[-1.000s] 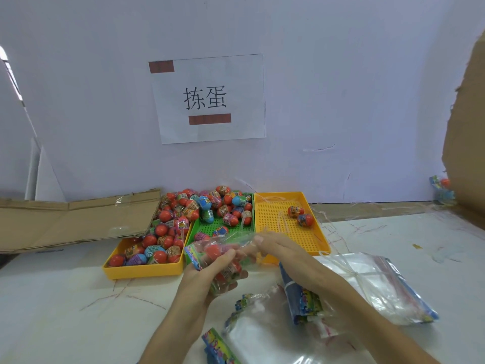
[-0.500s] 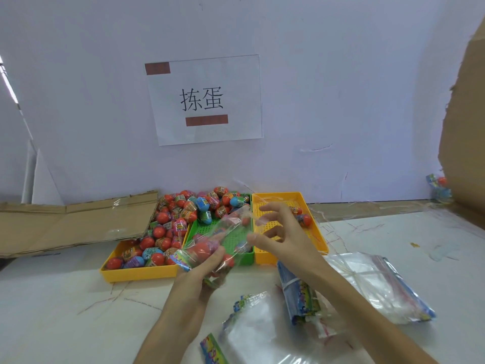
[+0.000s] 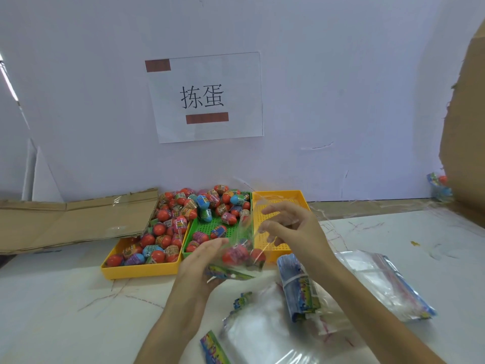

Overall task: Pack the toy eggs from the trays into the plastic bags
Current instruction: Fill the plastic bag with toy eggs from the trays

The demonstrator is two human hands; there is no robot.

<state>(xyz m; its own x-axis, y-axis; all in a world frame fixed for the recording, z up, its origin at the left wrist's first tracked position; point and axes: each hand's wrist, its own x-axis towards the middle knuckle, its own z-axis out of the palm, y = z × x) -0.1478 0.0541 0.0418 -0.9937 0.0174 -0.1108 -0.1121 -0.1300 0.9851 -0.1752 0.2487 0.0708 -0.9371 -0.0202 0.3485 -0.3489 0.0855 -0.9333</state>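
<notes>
- Your left hand (image 3: 199,261) cups the clear bag (image 3: 240,254) from below, fingers curled around it; several eggs sit inside.
- Your right hand (image 3: 291,229) pinches the bag's upper edge.
- The bag is in front of the green tray (image 3: 225,229) and the yellow tray (image 3: 278,243).

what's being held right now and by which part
A clear plastic bag with toy eggs inside. The left hand cups its bottom, printed end from below; the right hand holds the open top edge, though the exact pinch is hard to see.
</notes>
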